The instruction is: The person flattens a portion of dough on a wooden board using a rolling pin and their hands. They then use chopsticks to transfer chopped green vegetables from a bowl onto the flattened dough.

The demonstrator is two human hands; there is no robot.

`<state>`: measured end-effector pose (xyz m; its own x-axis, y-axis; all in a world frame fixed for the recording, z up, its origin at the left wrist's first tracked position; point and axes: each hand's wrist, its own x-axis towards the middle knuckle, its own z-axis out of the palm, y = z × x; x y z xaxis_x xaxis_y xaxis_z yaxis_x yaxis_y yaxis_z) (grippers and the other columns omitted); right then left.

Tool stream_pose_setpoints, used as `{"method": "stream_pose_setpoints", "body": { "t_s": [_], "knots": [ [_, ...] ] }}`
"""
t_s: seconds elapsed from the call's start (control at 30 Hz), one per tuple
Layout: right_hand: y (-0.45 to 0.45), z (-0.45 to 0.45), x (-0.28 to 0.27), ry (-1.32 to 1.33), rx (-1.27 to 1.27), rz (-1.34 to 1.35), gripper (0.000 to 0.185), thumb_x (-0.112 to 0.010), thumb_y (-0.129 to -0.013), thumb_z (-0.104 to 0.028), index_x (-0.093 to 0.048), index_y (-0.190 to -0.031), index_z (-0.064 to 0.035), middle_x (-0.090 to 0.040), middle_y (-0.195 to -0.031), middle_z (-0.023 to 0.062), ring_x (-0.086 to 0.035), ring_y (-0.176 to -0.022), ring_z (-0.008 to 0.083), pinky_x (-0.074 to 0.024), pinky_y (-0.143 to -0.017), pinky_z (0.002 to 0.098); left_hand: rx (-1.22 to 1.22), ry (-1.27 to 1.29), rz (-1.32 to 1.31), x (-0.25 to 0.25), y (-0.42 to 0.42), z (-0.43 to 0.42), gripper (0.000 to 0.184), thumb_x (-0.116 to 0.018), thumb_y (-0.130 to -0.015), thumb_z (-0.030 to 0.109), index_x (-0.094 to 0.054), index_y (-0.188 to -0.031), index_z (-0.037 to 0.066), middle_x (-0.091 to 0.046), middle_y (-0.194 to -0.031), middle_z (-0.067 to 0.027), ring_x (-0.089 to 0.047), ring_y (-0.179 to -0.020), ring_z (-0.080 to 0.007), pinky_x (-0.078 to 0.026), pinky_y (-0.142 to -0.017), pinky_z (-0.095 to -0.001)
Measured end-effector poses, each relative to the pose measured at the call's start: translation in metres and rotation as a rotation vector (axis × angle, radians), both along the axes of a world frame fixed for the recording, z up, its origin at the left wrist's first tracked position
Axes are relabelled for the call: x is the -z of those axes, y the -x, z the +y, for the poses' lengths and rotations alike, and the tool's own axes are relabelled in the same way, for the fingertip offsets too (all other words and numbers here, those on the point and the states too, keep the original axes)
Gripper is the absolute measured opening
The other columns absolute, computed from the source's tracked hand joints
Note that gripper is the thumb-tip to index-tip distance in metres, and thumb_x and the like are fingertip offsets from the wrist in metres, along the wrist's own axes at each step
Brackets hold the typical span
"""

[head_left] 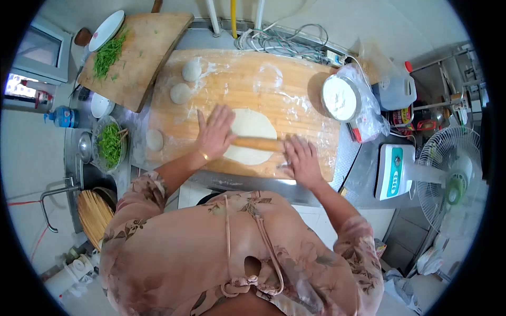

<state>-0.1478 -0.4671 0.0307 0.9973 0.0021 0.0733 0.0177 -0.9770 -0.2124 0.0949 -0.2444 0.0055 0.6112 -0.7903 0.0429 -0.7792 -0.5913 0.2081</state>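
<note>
Pin [258, 144] between left and right fingers [301, 147]

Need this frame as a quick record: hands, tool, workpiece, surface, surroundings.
left_hand: fingers spread, at the pin's left end
right_hand: at the pin's right end
tool: rolling pin, lying across the dough
workpiece: flat dough sheet, under the pin
surface: wooden board, dusted with white powder
spare_dough: three dough rounds on the board's left side
right_of_dough: bowl of white powder, then scale and fan
upper_left: second board with chopped greens
</note>
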Motion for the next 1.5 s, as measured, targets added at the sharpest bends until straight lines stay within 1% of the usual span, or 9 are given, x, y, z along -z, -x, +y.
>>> {"method": "stream_pose_setpoints", "body": {
  "t_s": [0.07,0.27,0.37,0.53,0.63,0.83,1.03,1.27,1.5],
  "knots": [
    [-0.014,-0.011,0.002,0.009,-0.007,0.033,0.069,-0.062,-0.086,-0.035,-0.034,-0.144,-0.0085,-0.042,-0.141,0.0173,-0.038,-0.131,0.0336,-0.0299,-0.106,0.0486,0.115,-0.09,-0.011,-0.008,0.006,0.009,0.056,-0.041,-0.097,0.037,-0.034,-0.146,0.01,-0.026,-0.155,-0.0125,-0.018,-0.145,-0.0282,-0.005,-0.108,-0.0693],
    [-0.106,-0.062,-0.001,0.004,0.099,0.121,0.051,-0.068,-0.08,-0.028,-0.054,-0.124,-0.0071,-0.06,-0.108,0.0147,-0.058,-0.101,0.031,-0.0467,-0.083,0.0401,-0.23,0.022,-0.2,-0.017,-0.072,-0.067,0.057,-0.043,-0.096,0.038,-0.036,-0.145,0.01,-0.03,-0.153,-0.0128,-0.019,-0.144,-0.0316,-0.007,-0.109,-0.0683],
    [-0.083,-0.057,0.005,-0.243,0.252,0.057,0.044,-0.068,-0.083,-0.029,-0.057,-0.118,-0.0051,-0.063,-0.099,0.0171,-0.062,-0.09,0.0316,-0.0491,-0.075,0.0404,-0.274,0.27,-0.09,-0.024,-0.025,-0.053,0.06,-0.044,-0.096,0.042,-0.035,-0.145,0.009,-0.03,-0.152,-0.0154,-0.02,-0.143,-0.0351,-0.005,-0.109,-0.068],
    [-0.026,-0.03,0.008,-0.662,0.7,0.096,0.042,-0.065,-0.088,-0.031,-0.056,-0.117,-0.0017,-0.064,-0.099,0.0204,-0.063,-0.08,0.0351,-0.0499,-0.071,0.0424,-0.242,0.046,0.106,0.005,0.082,-0.04,0.074,-0.046,-0.09,0.054,-0.036,-0.144,0.005,-0.024,-0.155,-0.0158,-0.014,-0.144,-0.0389,-0.003,-0.108,-0.0695],
    [-0.017,-0.02,-0.002,-0.642,0.668,0.018,0.041,-0.065,-0.087,-0.028,-0.057,-0.118,-0.0026,-0.064,-0.098,0.0209,-0.063,-0.078,0.0358,-0.05,-0.069,0.0422,-0.068,-0.011,0.091,0.001,0.092,-0.046,0.076,-0.047,-0.088,0.058,-0.036,-0.145,0.009,-0.023,-0.155,-0.0153,-0.012,-0.145,-0.039,-0.004,-0.107,-0.0701],
    [0.004,-0.021,-0.008,-0.338,0.459,0.062,0.046,-0.07,-0.082,-0.024,-0.056,-0.12,-0.0034,-0.063,-0.095,0.0187,-0.062,-0.081,0.0345,-0.0498,-0.071,0.0418,0.609,-0.088,0.158,-0.003,0.042,-0.012,0.076,-0.049,-0.085,0.062,-0.037,-0.145,0.017,-0.023,-0.155,-0.0143,-0.012,-0.145,-0.0366,-0.005,-0.108,-0.0697],
    [-0.003,-0.007,-0.01,-0.179,-0.006,0.018,0.05,-0.071,-0.077,-0.024,-0.055,-0.122,-0.0064,-0.06,-0.103,0.0145,-0.058,-0.09,0.0321,-0.0476,-0.076,0.0404,0.003,-0.085,0.062,-0.013,0.033,0.015,0.073,-0.041,-0.093,0.052,-0.029,-0.148,0.005,-0.018,-0.158,-0.0135,-0.007,-0.147,-0.0303,-0.002,-0.111,-0.0663],
    [-0.083,-0.06,0.002,-0.117,0.439,-0.037,0.049,-0.058,-0.089,-0.035,-0.052,-0.128,-0.0052,-0.055,-0.116,0.0195,-0.052,-0.102,0.0368,-0.0416,-0.089,0.0476,-0.189,0.024,-0.095,0.009,-0.054,-0.076,0.067,-0.043,-0.095,0.042,-0.029,-0.147,0.004,-0.019,-0.157,-0.0124,-0.011,-0.147,-0.0297,0.0,-0.11,-0.0671],
    [0.002,-0.005,0.005,-0.047,0.18,0.01,0.066,-0.059,-0.088,-0.04,-0.04,-0.141,-0.0059,-0.044,-0.138,0.0211,-0.041,-0.127,0.038,-0.0304,-0.104,0.0537,0.186,-0.113,-0.007,-0.011,-0.014,-0.054,0.064,-0.041,-0.095,0.043,-0.03,-0.147,0.008,-0.022,-0.157,-0.0099,-0.014,-0.146,-0.0287,-0.003,-0.107,-0.0715]
  ]
}}
